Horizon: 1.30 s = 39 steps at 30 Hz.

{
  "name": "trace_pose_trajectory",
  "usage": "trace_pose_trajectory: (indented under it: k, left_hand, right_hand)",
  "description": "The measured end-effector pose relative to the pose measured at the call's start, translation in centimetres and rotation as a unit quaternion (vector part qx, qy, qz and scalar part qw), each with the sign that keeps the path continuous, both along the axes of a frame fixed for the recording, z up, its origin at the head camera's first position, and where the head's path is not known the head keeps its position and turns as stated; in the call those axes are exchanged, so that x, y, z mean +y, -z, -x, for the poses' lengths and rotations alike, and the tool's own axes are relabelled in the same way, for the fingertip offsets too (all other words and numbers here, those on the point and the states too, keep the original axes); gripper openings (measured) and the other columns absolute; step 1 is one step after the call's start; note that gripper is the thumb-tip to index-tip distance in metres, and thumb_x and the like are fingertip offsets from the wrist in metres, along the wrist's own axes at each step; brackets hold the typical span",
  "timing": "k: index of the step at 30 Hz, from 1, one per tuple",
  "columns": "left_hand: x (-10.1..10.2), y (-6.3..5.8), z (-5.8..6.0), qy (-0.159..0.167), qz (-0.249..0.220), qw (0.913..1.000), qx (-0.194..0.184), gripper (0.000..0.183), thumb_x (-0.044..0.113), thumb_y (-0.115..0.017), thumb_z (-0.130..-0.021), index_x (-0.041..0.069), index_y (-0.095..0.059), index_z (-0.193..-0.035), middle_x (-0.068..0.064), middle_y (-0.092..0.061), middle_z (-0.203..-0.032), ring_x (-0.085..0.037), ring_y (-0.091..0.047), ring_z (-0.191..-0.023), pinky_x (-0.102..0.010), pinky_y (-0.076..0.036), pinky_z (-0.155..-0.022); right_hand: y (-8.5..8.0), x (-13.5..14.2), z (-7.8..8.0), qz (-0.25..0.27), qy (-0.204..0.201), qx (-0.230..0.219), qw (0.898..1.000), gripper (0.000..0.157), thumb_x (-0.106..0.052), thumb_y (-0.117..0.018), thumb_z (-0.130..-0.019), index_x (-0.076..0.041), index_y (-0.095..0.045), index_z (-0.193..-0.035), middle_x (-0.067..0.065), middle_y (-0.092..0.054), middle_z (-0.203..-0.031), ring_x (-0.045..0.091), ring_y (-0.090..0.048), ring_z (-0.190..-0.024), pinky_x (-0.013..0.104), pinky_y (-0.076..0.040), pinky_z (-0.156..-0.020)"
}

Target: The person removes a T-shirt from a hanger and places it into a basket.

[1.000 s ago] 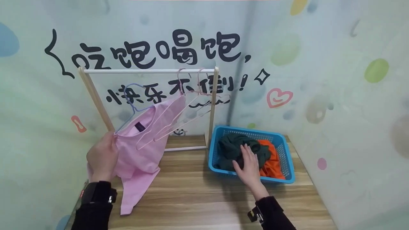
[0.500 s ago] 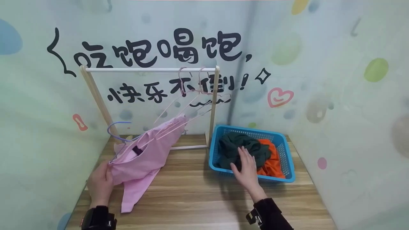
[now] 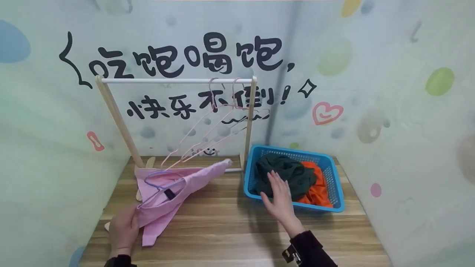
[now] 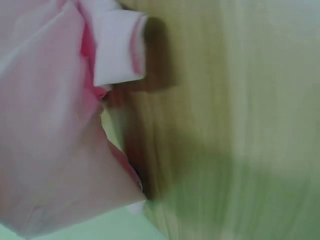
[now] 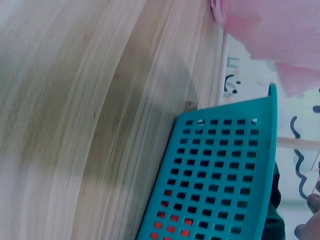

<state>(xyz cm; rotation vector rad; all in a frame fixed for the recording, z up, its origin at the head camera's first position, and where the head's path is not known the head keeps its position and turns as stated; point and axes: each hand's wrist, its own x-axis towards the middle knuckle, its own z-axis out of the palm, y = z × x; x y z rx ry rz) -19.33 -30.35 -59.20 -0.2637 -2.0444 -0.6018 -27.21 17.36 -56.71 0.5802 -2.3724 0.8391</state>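
Note:
My left hand [image 3: 124, 228] grips a shoulder of a pink shirt [image 3: 202, 182] together with one end of the blue hanger [image 3: 159, 188] inside its neckline. A black label [image 3: 169, 194] shows at the collar. Low over the table, the shirt slants up to its far shoulder, one sleeve hanging toward me. Pink cloth [image 4: 50, 125] fills the left of the left wrist view. My right hand [image 3: 279, 203], fingers spread and fairly straight, is at the front rim of a blue basket [image 3: 297, 151], overlapping the dark green garment [image 3: 284, 170] inside. Only some fingertips [image 5: 314, 202] enter the right wrist view.
Behind the shirt stands a wooden rack with a white top bar [image 3: 159, 80]. Two pink hangers [image 3: 212, 95] hang near its right post [image 3: 250, 122]. An orange garment [image 3: 321, 189] shares the basket. Walls close in the wooden table [image 3: 215, 233] at the back and sides.
My left hand has lowered the pink shirt and blue hanger from in front of the rack down toward the table, tilting them back. My right hand has drifted slightly left toward the basket's front rim.

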Motion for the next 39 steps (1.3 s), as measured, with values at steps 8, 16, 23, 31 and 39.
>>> trace_pose_trajectory:
  k: [8, 16, 23, 31, 39]
  left_hand:
    - [2.4, -1.1, 0.8, 0.043, 0.118, 0.9909, 0.048, 0.021, 0.009, -0.056, -0.079, 0.002, -0.067, -0.096, -0.011, -0.067, -0.078, -0.032, -0.061, -0.063, -0.046, -0.044, -0.056]
    - [5.5, -4.0, 1.9, 0.059, 0.162, 0.9817, 0.081, 0.014, 0.014, -0.053, -0.091, 0.008, -0.066, -0.089, -0.003, -0.06, -0.066, -0.024, -0.055, -0.051, -0.039, -0.04, -0.044]
    - [8.1, -6.1, 2.4, 0.075, 0.191, 0.9757, 0.077, 0.033, 0.041, -0.061, -0.096, 0.01, -0.062, -0.085, -0.001, -0.056, -0.062, -0.022, -0.05, -0.046, -0.037, -0.036, -0.041]
    - [8.9, -7.5, 2.2, 0.1, 0.193, 0.9728, 0.08, 0.035, 0.039, -0.051, -0.103, 0.01, -0.064, -0.088, 0.001, -0.061, -0.067, -0.019, -0.055, -0.051, -0.036, -0.04, -0.043]
    - [9.1, -8.5, 2.0, 0.125, 0.192, 0.9711, 0.067, 0.033, 0.036, -0.052, -0.103, 0.009, -0.07, -0.094, -0.001, -0.069, -0.076, -0.02, -0.064, -0.062, -0.038, -0.048, -0.052]
  right_hand:
    - [-1.4, -2.7, -0.6, -0.008, -0.087, 0.017, 0.996, 0.064, -0.017, -0.073, -0.089, -0.003, -0.046, -0.145, 0.014, -0.045, -0.15, 0.034, -0.038, -0.14, 0.062, -0.027, -0.109]
    - [-3.5, -5.8, -1.4, -0.063, -0.165, -0.007, 0.984, 0.058, -0.034, -0.064, -0.097, -0.011, -0.046, -0.147, 0.006, -0.052, -0.145, 0.032, -0.042, -0.137, 0.059, -0.025, -0.111]
    - [-5.0, -8.2, -2.4, -0.06, -0.189, -0.049, 0.979, 0.047, -0.034, -0.058, -0.101, -0.011, -0.053, -0.141, 0.005, -0.057, -0.139, 0.022, -0.05, -0.131, 0.048, -0.033, -0.111]
    - [-6.0, -10.0, -3.0, -0.018, -0.184, -0.069, 0.98, 0.036, -0.026, -0.064, -0.097, -0.016, -0.064, -0.132, 0.001, -0.064, -0.129, 0.02, -0.057, -0.121, 0.042, -0.044, -0.102]
    - [-6.8, -10.9, -2.6, -0.042, -0.154, -0.024, 0.987, 0.018, -0.02, -0.067, -0.096, -0.015, -0.075, -0.112, 0.0, -0.065, -0.102, 0.017, -0.059, -0.1, 0.031, -0.049, -0.088]
